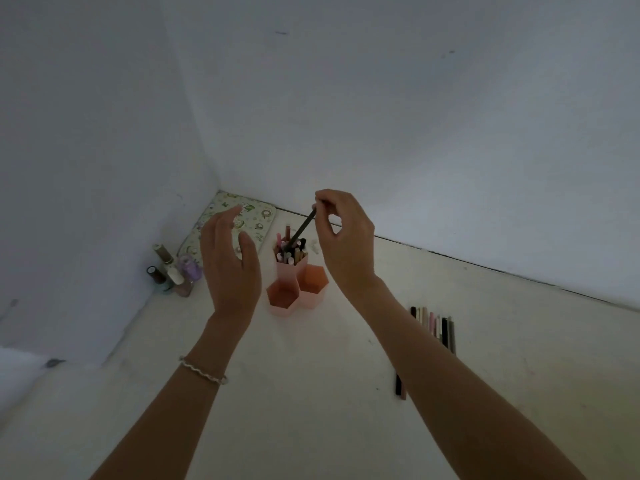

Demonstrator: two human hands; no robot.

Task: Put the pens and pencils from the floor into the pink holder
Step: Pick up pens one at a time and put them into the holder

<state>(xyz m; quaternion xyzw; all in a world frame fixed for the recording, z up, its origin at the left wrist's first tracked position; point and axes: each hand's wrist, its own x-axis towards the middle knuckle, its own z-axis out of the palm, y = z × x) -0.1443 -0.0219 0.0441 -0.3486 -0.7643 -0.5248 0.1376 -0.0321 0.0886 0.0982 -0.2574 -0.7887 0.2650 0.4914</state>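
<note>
In the corner at far left, a cluster of nail polish bottles point(173, 271) stands on the floor point(311, 393), with a flower-patterned case point(242, 220) just behind. Next comes the left hand point(230, 268), open with fingers straight, hovering beside the pink holder point(294, 282) and touching nothing. The holder has three six-sided cups: the tall back one is crowded with pens, while the two low front ones look empty. A dark pencil point(303, 228) slants into the tall cup, its tip down among the others and its top leaning up to the right. There the right hand point(346, 244) pinches its upper end between thumb and fingertips. Further right, well apart from the holder, a row of pens and pencils point(434, 327) lies side by side on the floor, pointing away from the viewer. The right hand is the nearer one. A lone pen point(400, 386) lies close by, partly hidden by the right forearm.
</note>
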